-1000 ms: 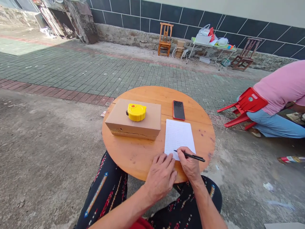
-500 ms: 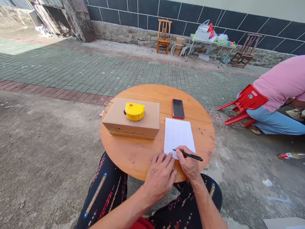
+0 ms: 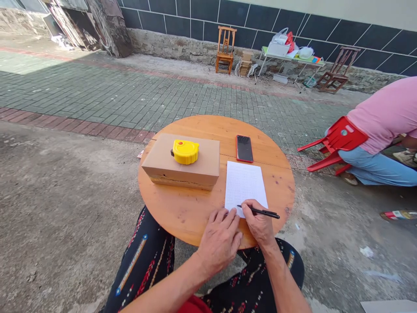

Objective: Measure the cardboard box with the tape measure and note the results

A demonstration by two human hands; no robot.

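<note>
My right hand (image 3: 259, 224) grips a black pen (image 3: 260, 211), its tip resting on the lower edge of a white sheet of paper (image 3: 244, 182). My left hand (image 3: 220, 239) lies flat with fingers stretched out on the round wooden table (image 3: 182, 208), touching the paper's lower left corner. A cardboard box (image 3: 182, 167) sits on the left part of the table with a yellow tape measure (image 3: 185, 151) on top. A phone in a red case (image 3: 244, 148) lies face up beyond the paper.
A person in a pink top and blue trousers (image 3: 381, 134) crouches at right beside a tipped red plastic chair (image 3: 335, 141). Far back by the tiled wall stand a wooden chair (image 3: 224, 50), a cluttered folding table (image 3: 289, 56) and another chair (image 3: 335, 69).
Both hands, the pen and the paper stay as they were; only the camera view has shifted slightly.
</note>
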